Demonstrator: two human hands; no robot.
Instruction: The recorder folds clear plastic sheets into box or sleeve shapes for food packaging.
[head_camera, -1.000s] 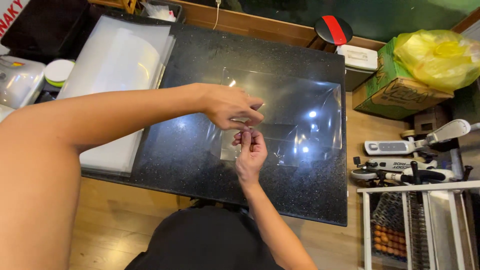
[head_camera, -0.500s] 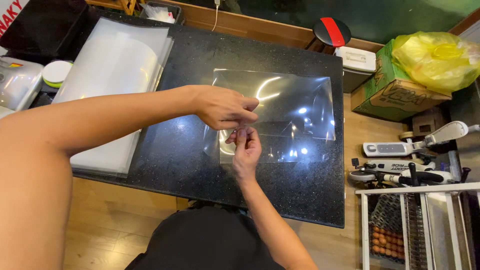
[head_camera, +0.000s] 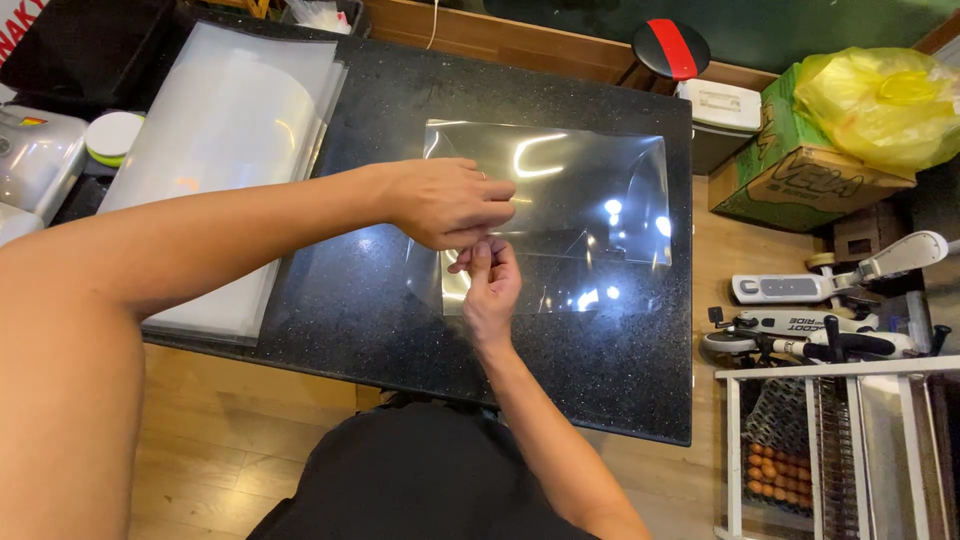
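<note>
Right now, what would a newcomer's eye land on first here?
Both hands, left hand and right hand, meet mid-table, pinching the near-left edge of a glossy clear plastic sheet that lies glaring on the black speckled stone table. A stack of frosted translucent sheets sits at the table's left; a bright yellow plastic bag tops a green cardboard box far right.

1. The speckled black stone table glitters with pale flecks.
2. The clear glossy plastic sheet shows white glare.
3. The crumpled yellow plastic bag tops the green-and-brown cardboard box.
4. The round black stool bears a red stripe.
</note>
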